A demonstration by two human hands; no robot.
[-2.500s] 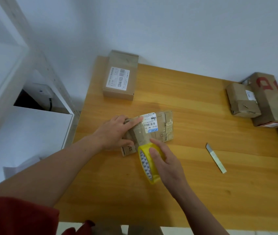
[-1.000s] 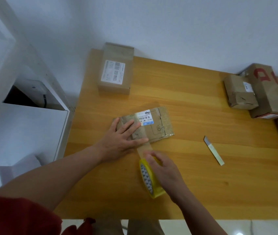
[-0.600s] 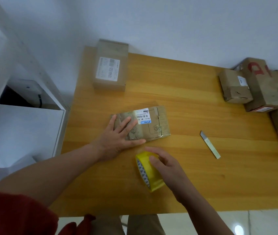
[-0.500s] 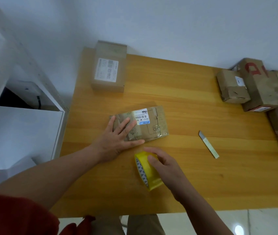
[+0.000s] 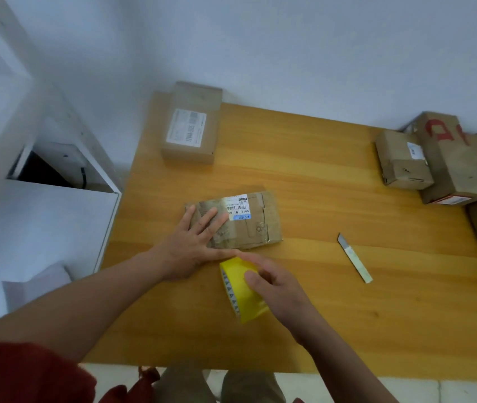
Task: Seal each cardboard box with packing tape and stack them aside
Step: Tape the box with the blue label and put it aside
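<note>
A small flat cardboard box [image 5: 256, 221] with a white label lies in the middle of the wooden table [image 5: 304, 175]. My left hand [image 5: 193, 242] lies flat on the box's left part, fingers straight and spread. Just in front of the box, my right hand [image 5: 275, 286] grips a yellow roll of packing tape [image 5: 238, 289] that stands on edge on the table. Whether a tape strip still joins roll and box I cannot make out.
Another labelled box [image 5: 190, 123] sits at the table's far left corner. Several boxes [image 5: 435, 161] are piled along the right edge. A small blade [image 5: 353, 257] lies right of the hands. A white cabinet [image 5: 36, 216] stands left of the table.
My left hand went from pointing at the label to lying flat on the box. The tape roll was drawn off the box toward me and now stands just in front of it.
</note>
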